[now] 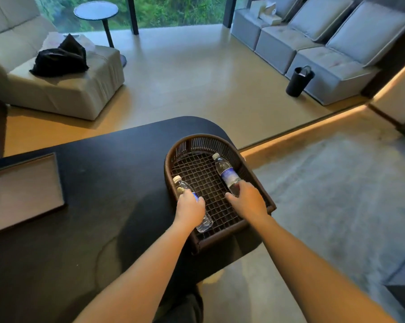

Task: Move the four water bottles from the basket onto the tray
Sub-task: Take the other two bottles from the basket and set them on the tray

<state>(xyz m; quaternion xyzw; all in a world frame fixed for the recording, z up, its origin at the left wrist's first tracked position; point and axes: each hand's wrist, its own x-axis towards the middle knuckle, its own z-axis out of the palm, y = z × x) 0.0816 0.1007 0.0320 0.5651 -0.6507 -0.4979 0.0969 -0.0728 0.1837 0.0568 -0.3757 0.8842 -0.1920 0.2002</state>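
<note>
Bare forearms, black table, sofas, beige floor

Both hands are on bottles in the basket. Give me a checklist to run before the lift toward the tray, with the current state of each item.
1. Left hand closed around the left bottle: ok.
2. Right hand closed around the right bottle: cannot tell; it covers the lower end, fingers hidden.
3. Both bottles capped: ok.
4. Bottles clear of the basket wall: not ok; both lie along the sides.
5. Bare room on the tray: ok.
6. Black table between basket and tray free of obstacles: ok.
</note>
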